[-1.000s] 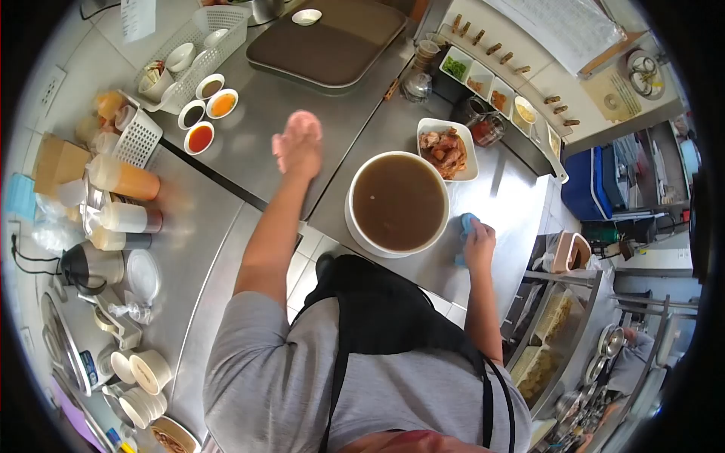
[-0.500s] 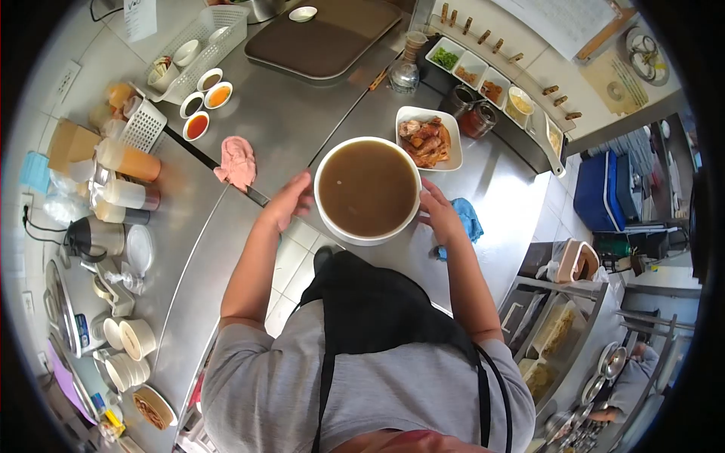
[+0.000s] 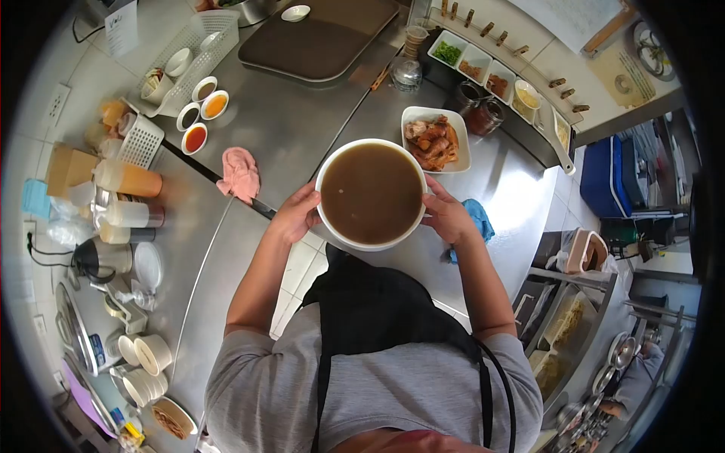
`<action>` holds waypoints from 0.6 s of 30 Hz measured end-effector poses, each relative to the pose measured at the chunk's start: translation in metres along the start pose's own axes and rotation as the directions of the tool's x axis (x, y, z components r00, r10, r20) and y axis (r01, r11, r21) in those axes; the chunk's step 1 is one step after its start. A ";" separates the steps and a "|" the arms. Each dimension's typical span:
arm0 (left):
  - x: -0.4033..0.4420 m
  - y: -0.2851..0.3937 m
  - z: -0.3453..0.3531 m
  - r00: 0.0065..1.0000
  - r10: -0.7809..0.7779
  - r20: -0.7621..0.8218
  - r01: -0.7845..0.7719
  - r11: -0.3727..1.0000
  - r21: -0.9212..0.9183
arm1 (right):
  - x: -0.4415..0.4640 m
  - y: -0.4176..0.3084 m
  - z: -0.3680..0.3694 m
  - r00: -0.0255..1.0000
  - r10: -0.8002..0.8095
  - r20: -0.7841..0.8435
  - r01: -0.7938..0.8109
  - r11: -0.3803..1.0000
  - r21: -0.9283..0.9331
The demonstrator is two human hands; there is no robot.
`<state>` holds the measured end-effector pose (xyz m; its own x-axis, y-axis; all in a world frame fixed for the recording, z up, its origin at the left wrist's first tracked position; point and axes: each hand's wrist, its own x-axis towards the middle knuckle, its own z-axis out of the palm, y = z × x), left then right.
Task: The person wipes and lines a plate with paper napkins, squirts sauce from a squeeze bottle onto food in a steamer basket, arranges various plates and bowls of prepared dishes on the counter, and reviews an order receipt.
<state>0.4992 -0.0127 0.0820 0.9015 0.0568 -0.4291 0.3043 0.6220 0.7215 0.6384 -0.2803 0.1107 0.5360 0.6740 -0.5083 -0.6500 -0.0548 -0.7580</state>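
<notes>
Steel counter [image 3: 298,113]: bare metal around the work, a seam running between two tops; a brown tray [image 3: 317,45] lies at the back, four small sauce cups [image 3: 195,138] to the left
Brown liquid [image 3: 370,192]: stands high in its bowl, so a tilt, a jolt or an abrupt stop would probably send some over the rim
Floor tiles [image 3: 297,272]: show just on the body side of the bowl; if one hand lifted ahead of the other, a spill could land there or on the black apron [image 3: 377,309]
Meat dish [image 3: 464,155]: close beyond the bowl on the right; a careless push outward might knock it
Blue cloth [image 3: 479,219]: bunched beside the right wrist, where it could snag if the bowl swung that way
Left hand [image 3: 294,214]: fingers curved against the bowl's left wall, thumb up near the rim
Right hand [image 3: 451,215]: holding the opposite wall, thumb by the rim, the other fingertips partly hidden
White bowl [image 3: 370,247]: between the two hands, in contact with both, looking nearly level; whether its base touches the counter I cannot tell
</notes>
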 end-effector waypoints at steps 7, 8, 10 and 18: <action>0.003 0.043 -0.013 1.000 -0.007 0.013 0.006 0.999 0.036 | 0.020 -0.011 0.029 1.000 -0.019 -0.025 0.020 0.999 0.044; 0.002 0.053 -0.015 1.000 -0.019 -0.004 0.019 0.998 0.054 | 0.025 -0.014 0.035 0.999 -0.026 -0.027 0.028 0.998 0.055; 0.006 0.070 -0.023 0.999 -0.027 -0.023 0.029 0.996 0.081 | 0.036 -0.022 0.047 0.999 -0.043 -0.028 0.045 0.996 0.075; 0.049 0.144 -0.051 0.992 0.037 -0.120 -0.020 0.990 0.142 | 0.110 -0.071 0.076 0.995 -0.093 0.026 0.090 0.990 0.107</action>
<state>0.5717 0.1197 0.1368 0.8685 0.1733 -0.4643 0.3272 0.5032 0.7998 0.7021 -0.1461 0.1395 0.5799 0.6952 -0.4249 -0.6531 0.0849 -0.7525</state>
